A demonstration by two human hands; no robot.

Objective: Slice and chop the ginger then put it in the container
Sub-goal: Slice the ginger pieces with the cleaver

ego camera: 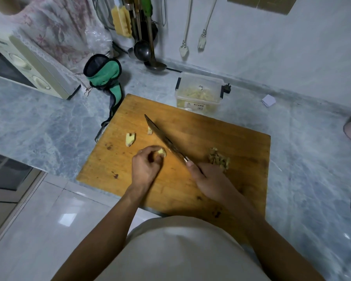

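Ginger piece [161,152] pinched by left hand [145,168] — right hand [209,179] grips knife [162,136].

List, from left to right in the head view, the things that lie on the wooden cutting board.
Larger pale ginger chunk → left hand holding a ginger piece → right hand gripping the long dark knife → heap of chopped ginger.

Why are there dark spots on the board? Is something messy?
The board has a few dark stains, likely old marks, not spills. Nothing else looks odd: the left hand holds ginger, the right hand holds the knife.
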